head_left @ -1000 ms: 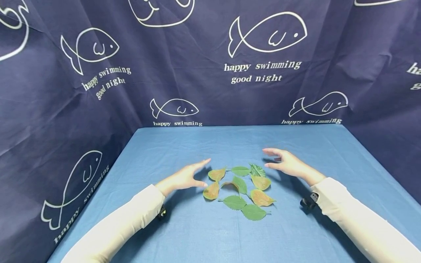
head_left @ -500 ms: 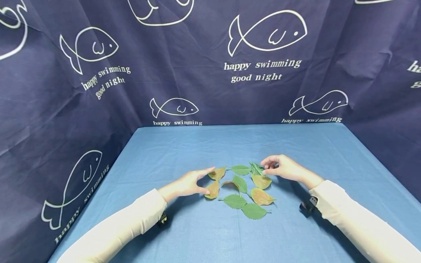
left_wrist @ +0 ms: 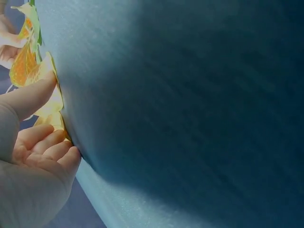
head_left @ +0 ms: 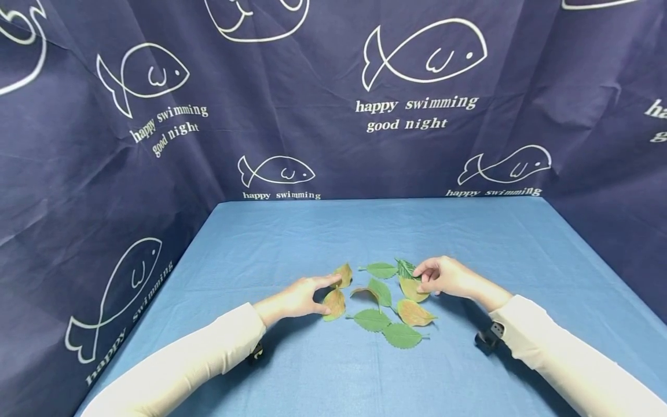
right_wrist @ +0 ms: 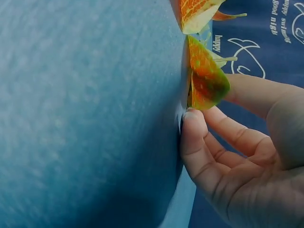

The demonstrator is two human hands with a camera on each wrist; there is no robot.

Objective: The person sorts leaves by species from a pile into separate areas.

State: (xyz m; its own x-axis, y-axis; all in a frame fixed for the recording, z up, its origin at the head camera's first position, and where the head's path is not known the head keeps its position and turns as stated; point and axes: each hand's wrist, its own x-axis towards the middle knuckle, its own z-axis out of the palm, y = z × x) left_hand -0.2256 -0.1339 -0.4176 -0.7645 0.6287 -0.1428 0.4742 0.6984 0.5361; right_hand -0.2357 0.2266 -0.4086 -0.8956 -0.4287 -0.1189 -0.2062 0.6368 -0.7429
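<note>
In the head view, my left hand [head_left: 301, 298] rests at two yellow-brown leaves. Its straight index finger lies on the upper leaf [head_left: 344, 272], and its thumb touches the lower leaf [head_left: 337, 302]. My right hand [head_left: 450, 277] has its thumb and curled fingers around the right part of a yellow leaf [head_left: 411, 287], seen in the right wrist view as an orange-green leaf [right_wrist: 204, 76] between thumb and fingertips. A veined dark green leaf [head_left: 404, 268] lies against its far side, by my right index fingertip.
Other leaves lie between the hands: a green leaf [head_left: 381, 270], a curled brown leaf [head_left: 366, 292] beside a second green one [head_left: 383, 292], an orange leaf [head_left: 414, 313], and two green leaves nearer me [head_left: 372, 320]. A blue cloth [head_left: 312, 370] covers the table. Dark curtains [head_left: 333, 69] stand behind.
Both hands have come down onto the leaves. The left hand has shifted the upper yellow-brown leaf slightly leftward. The right hand has moved from the dark green leaf toward me, to the yellow leaf.
</note>
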